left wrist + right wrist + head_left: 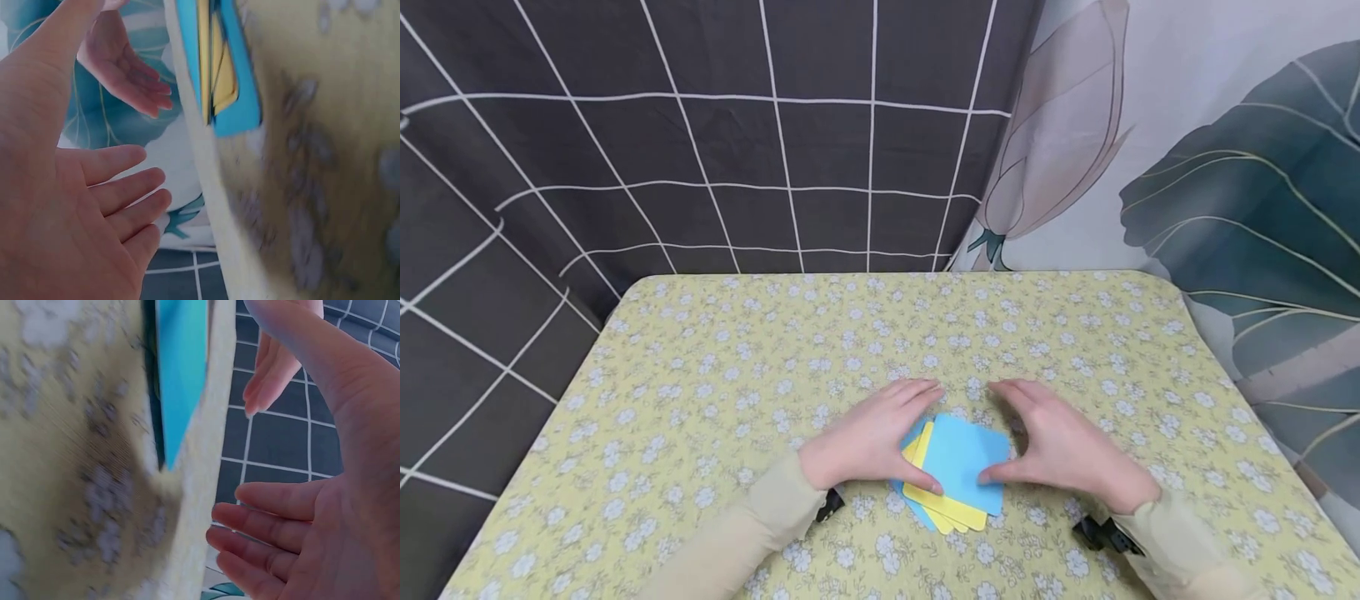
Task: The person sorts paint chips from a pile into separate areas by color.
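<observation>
Item: fanned stack of blue and yellow cards [958, 471], lying on the flowered tablecloth [685, 467], between two hands; near-square, no clear long axis.
Left hand [872, 437]: stack to its right; fingers extended, thumb spread wide, nothing gripped.
Right hand [1063, 442]: stack to its left; likewise wide and gripping nothing.
Both thumbs: over the stack; contact cannot be told from here. Nearer hand: neither, clearly.
Beyond: dark gridded cloth [823, 142].

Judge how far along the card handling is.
Looks done: blue cards and yellow cards overlap in one pile. In hand: the left hand and right hand flank it, gripping nothing. Left, probably: squaring the edges, since corners fan out unevenly.
</observation>
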`<state>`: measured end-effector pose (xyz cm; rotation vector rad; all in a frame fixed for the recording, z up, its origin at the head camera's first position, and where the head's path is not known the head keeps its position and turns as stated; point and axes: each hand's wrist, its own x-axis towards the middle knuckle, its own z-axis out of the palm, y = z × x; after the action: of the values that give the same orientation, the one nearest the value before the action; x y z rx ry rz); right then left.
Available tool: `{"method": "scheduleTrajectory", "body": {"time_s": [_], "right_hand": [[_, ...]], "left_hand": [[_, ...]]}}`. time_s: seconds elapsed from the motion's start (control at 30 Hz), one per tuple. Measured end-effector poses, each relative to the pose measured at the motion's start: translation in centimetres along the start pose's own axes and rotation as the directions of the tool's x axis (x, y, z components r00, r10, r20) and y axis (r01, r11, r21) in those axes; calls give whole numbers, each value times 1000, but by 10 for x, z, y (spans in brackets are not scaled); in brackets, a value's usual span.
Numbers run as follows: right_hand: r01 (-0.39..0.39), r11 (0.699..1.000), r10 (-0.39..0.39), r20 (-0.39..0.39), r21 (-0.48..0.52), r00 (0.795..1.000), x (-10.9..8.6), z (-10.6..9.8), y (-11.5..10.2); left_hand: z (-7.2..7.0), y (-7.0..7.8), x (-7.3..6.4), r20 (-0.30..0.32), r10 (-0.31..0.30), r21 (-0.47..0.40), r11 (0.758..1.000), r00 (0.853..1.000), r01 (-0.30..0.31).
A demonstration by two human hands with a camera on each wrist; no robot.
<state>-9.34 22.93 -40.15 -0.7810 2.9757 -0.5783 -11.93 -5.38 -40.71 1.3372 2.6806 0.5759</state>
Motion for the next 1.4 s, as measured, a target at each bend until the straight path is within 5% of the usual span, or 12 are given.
{"method": "scheduleTrajectory", "body": {"time_s": [0.4, 0.9, 1.13, 1.4], "right_hand": [[22, 998, -27, 92, 61, 995, -9, 18, -6], [51, 997, -56, 81, 60, 995, -3, 10, -10], [105, 991, -107, 21, 79, 994, 40, -1, -16], [218, 968, -213, -57, 126, 975, 128, -7, -40]], "left_hand": [[15, 5, 7, 129, 10, -69, 998, 992, -1], [10, 5, 5, 87, -10, -86, 996, 996, 17], [-18, -14, -1, -14, -109, -122, 987, 994, 106], [-69, -68, -17, -105, -264, -171, 955, 959, 244]]}}
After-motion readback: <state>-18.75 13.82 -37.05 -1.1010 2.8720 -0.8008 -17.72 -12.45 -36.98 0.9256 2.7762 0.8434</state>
